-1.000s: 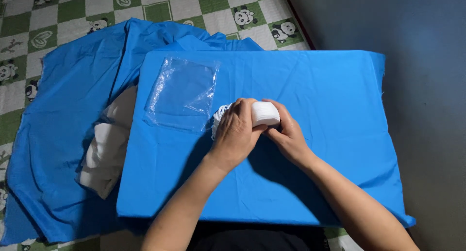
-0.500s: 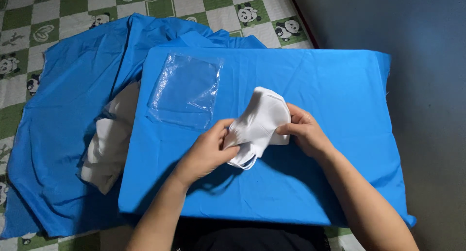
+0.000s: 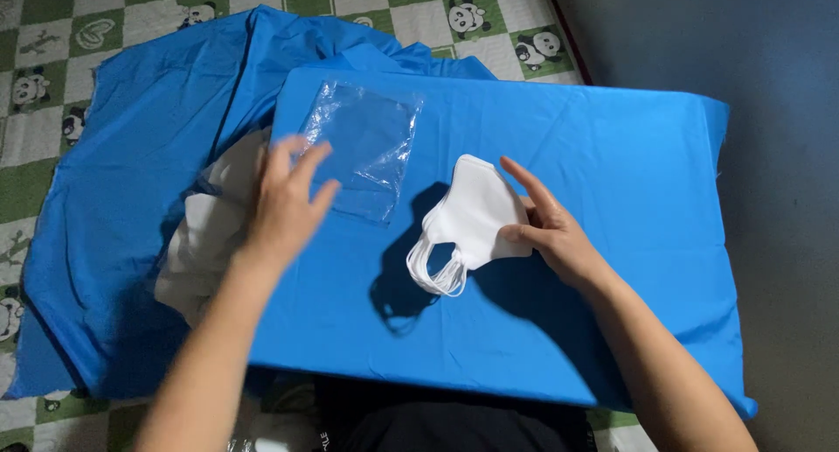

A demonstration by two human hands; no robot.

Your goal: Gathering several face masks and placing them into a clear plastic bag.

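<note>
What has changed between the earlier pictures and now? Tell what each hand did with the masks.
The left hand let go of the white masks and moved left, toward the clear bag. The right hand alone now holds the masks, lifted above the blue board and unfolded from the small bundle both hands gripped before. The bag, the board and the white pile beside it stayed put.

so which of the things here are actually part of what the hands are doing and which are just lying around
In hand:
- white masks, a stack held up by the right hand
- clear plastic bag, flat on the blue-covered board, with the left hand over its edge

Lying about:
- white cloth pile left of the board
- loose blue sheet
- panda-print floor mat
</note>
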